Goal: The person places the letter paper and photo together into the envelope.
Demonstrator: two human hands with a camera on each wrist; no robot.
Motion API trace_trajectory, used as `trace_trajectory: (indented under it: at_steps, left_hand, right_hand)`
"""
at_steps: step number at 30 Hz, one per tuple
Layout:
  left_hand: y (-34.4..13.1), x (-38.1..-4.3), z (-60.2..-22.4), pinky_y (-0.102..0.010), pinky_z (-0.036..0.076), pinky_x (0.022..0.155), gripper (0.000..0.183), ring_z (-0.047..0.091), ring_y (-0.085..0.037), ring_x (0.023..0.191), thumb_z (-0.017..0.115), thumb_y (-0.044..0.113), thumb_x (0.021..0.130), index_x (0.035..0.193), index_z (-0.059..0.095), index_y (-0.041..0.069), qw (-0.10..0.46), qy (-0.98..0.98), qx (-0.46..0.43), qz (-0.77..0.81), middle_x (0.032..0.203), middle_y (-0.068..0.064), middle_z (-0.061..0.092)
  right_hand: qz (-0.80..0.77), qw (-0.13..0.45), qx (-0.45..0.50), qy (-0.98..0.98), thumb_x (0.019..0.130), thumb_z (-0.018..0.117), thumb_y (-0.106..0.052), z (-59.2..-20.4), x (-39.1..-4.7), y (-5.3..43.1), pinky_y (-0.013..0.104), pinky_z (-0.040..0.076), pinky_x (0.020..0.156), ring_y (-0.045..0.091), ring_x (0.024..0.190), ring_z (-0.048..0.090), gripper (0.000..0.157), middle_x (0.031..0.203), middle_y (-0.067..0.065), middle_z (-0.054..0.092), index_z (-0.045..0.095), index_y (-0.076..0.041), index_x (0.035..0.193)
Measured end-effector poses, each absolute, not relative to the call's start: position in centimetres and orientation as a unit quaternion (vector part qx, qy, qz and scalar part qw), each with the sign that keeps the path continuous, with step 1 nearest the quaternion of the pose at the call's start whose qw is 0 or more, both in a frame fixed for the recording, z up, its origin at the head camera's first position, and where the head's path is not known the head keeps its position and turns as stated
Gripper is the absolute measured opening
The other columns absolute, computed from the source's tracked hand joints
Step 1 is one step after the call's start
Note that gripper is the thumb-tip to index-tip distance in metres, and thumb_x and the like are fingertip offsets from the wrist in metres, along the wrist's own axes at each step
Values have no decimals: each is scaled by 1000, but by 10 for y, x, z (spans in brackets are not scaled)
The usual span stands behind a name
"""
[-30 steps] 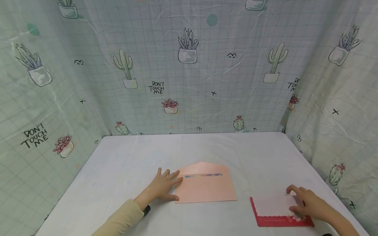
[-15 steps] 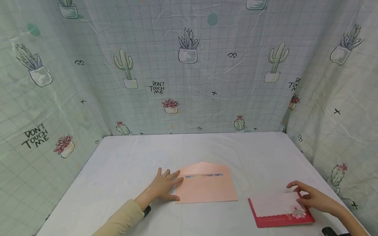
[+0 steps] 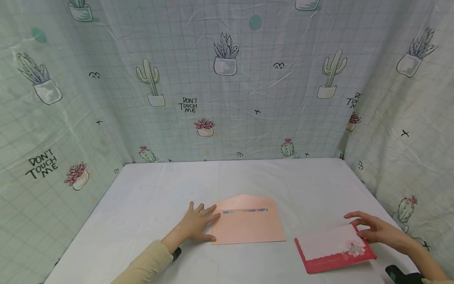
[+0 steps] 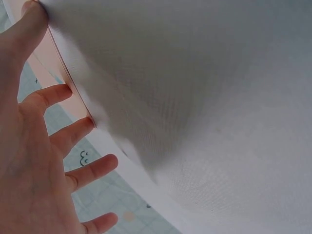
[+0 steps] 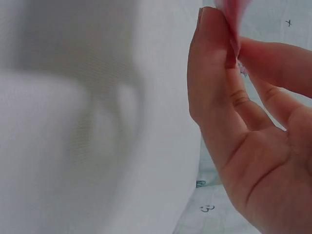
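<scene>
A peach envelope (image 3: 248, 228) with its pointed flap spread toward the back lies flat on the table, a thin bluish strip across it. My left hand (image 3: 195, 225) rests at its left side with fingers spread; in the left wrist view, thumb and two fingertips touch the envelope's edge (image 4: 50, 53). Over to the right, a card (image 3: 330, 246) has a pale panel, red border and printed flowers. My right hand (image 3: 384, 232) pinches its far right corner between thumb and finger, and that side is tilted up off the table. The right wrist view shows the pinched red edge (image 5: 234, 19).
A white cloth covers the table (image 3: 184, 181). Hanging fabric (image 3: 227, 90) printed with cacti closes off the back and both sides. A dark wrist strap (image 3: 400, 274) sits below the right hand.
My right hand has moved from over the card to its far right corner and now pinches it. The card's right side has risen, and the card has shifted slightly left. The left hand stays still.
</scene>
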State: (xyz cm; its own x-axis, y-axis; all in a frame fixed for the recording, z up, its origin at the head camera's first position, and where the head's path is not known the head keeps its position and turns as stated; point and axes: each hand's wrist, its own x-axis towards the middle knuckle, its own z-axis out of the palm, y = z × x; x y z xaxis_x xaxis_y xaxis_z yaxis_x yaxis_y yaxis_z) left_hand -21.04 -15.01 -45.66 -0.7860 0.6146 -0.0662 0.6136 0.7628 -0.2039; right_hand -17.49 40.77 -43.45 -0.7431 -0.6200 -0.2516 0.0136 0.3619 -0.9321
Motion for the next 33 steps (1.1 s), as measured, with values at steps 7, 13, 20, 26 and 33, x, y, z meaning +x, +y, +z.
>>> trace_trajectory:
  at_steps: [7,13,20,26,33]
  left_hand:
    - [-151,-211,-457,-63,30,92,75,42,-36,120,49,69,72,133,40,25,7,-939,-328,109,141,-2,38]
    - [-152,-211,-457,-63,30,92,75,43,-36,119,51,68,71,132,42,25,14,-939,-330,101,140,-2,39]
    - [-152,-211,-458,-64,30,92,75,43,-36,119,51,68,71,132,42,25,12,-939,-329,100,140,-2,39]
    - [-151,-211,-459,-64,29,92,75,42,-36,120,51,68,71,133,41,25,7,-940,-327,97,141,-2,38]
    - [-152,-212,-462,-65,28,92,76,42,-37,121,49,70,72,133,40,26,4,-941,-326,91,142,-2,36]
  right_hand:
    - [-552,297,-214,750,95,30,-5,-430,-180,409,31,52,80,8,102,55,42,117,-14,53,27,-11,136]
    - [-542,278,-206,766,95,31,-6,-425,-184,408,31,52,80,5,101,55,41,116,-19,52,29,-11,136]
    - [-535,260,-195,780,95,33,-8,-421,-191,406,32,51,79,5,102,54,40,116,-21,51,32,-11,135]
    - [-530,241,-182,793,94,37,-10,-418,-195,402,31,51,76,-1,101,51,40,115,-25,48,34,-11,134]
    - [-516,210,-175,812,93,40,-11,-417,-202,399,30,51,76,-6,100,49,40,112,-31,46,36,-7,133]
